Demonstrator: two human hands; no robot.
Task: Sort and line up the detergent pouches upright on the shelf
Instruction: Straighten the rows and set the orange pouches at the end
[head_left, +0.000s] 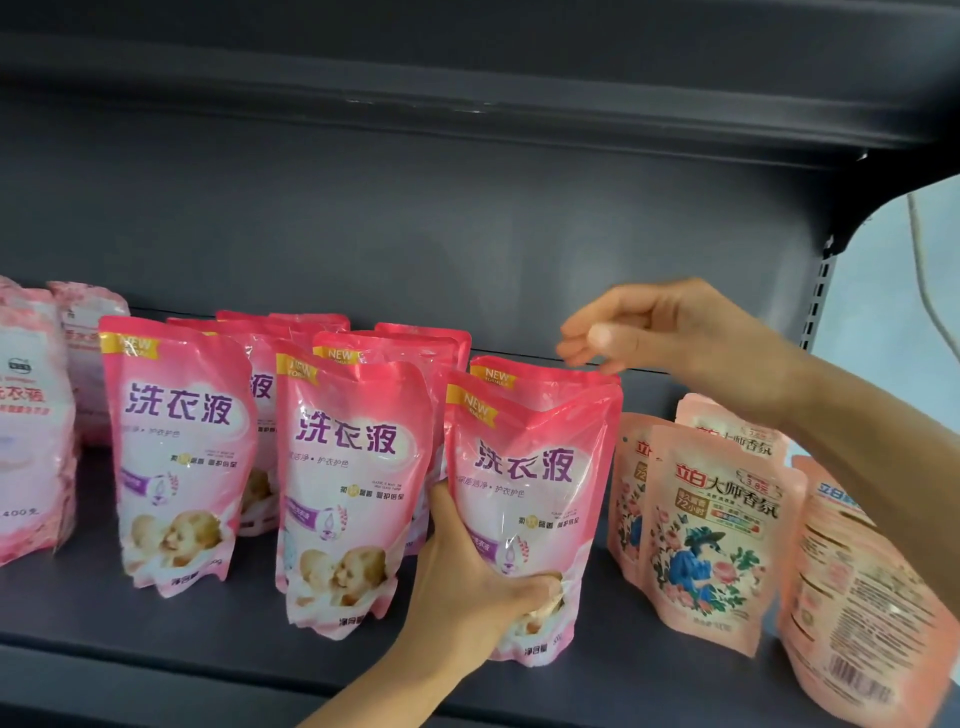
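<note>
Several pink detergent pouches stand upright in three rows on the dark shelf (208, 618). My left hand (467, 571) grips the lower left part of the front pouch of the right row (535, 467), thumb across its front. My right hand (670, 327) hovers just above the top right corner of the pouch behind it (519, 376), fingers loosely curled and holding nothing. The front pouches of the left row (176, 452) and the middle row (348, 488) stand free.
Peach floral pouches (711, 530) stand to the right; one at the far right (857, 597) leans with its back label facing out. Pale pink patterned bags (31, 415) stand at the far left. An upper shelf (467, 104) hangs overhead, and a slotted post (816, 301) bounds the right end.
</note>
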